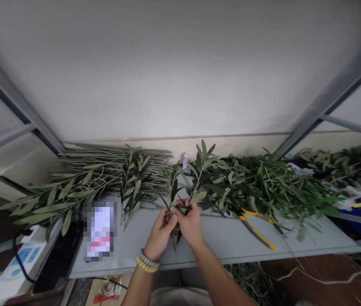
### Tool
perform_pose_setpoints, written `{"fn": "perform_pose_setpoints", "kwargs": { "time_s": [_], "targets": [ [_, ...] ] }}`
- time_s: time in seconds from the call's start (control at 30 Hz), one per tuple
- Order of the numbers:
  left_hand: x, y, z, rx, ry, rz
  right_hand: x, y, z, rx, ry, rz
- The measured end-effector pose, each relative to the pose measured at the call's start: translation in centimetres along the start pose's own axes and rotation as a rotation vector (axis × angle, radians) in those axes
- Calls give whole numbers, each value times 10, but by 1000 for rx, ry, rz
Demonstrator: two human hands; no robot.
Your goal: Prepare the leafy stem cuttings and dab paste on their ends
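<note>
Leafy sprig [174, 187] is held near the middle of a grey table [129, 248], close to the near edge, its narrow green leaves fanning out on the far side and a few pointing down below the fingers. Left hand [164, 229] and right hand [189, 223] meet around it, thumbs almost together, both grasping the greenery; which hand bears more of it, I cannot tell. Two coiled bands [148, 261], one pale grey and one yellow, circle the left wrist.

Far left lies a pile of long, bare-looking stems [110, 159], with leafy tips spilling toward the near left. Near left are a pixelated rectangle [100, 227] and a white power strip [21, 263] with blue sockets. To the right spreads a thick heap of green foliage [257, 178]; yellow-handled pliers [257, 234] lie at its near side. A small whitish cylinder [184, 160] stands beyond the hands.
</note>
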State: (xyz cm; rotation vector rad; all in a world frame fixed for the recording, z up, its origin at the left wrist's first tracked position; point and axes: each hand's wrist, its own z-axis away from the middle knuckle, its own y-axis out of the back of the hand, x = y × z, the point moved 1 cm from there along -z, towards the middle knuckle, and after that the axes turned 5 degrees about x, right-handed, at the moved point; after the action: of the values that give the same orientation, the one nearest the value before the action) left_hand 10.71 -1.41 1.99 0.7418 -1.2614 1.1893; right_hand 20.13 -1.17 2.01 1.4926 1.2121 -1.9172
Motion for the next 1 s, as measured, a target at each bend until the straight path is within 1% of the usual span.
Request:
{"fn": "perform_pose_setpoints", "kwargs": {
  "time_s": [0.03,0.1,0.17,0.23,0.3,0.37,0.43,0.5,0.57,0.63,0.7,0.8,0.87,0.9,0.93,1.0],
  "targets": [
    [-1,0,2,3,15,12,-2,0,2,-24,-3,1],
    [-2,1,7,10,-21,4,-7,2,6,-110,-18,6],
    [-5,7,12,20,-43,-17,-13,5,9,-202,-62,19],
    [-10,17,17,58,-4,-49,-20,13,9,-204,-85,5],
    [-15,31,23,133,40,-140,-26,24,10,-141,-63,-8],
    [-16,46,27,212,49,-334,-26,37,14,-113,-68,77],
    [-15,56,28,253,63,-619,-19,48,23,-152,-149,292],
    [-12,60,26,268,92,-894,-5,52,35,-220,-217,546],
    [-10,59,22,293,124,-1073,10,48,47,-348,-206,799],
    [-10,56,16,331,144,-1153,22,36,54,-490,-160,1008],
    [-11,54,12,364,147,-1174,28,21,54,-583,-146,1117],
    [-13,54,12,421,142,-1209,29,5,48,-627,-131,1163],
    [-13,54,15,481,97,-1227,28,1,42,-633,-94,1200],
    [-12,52,17,520,36,-1233,27,1,39,-631,-72,1216],
    [-11,50,19,564,-55,-1234,27,2,37,-630,-50,1225],
    [-7,42,23,629,-298,-1222,27,6,33,-639,0,1216]
  ]
}}
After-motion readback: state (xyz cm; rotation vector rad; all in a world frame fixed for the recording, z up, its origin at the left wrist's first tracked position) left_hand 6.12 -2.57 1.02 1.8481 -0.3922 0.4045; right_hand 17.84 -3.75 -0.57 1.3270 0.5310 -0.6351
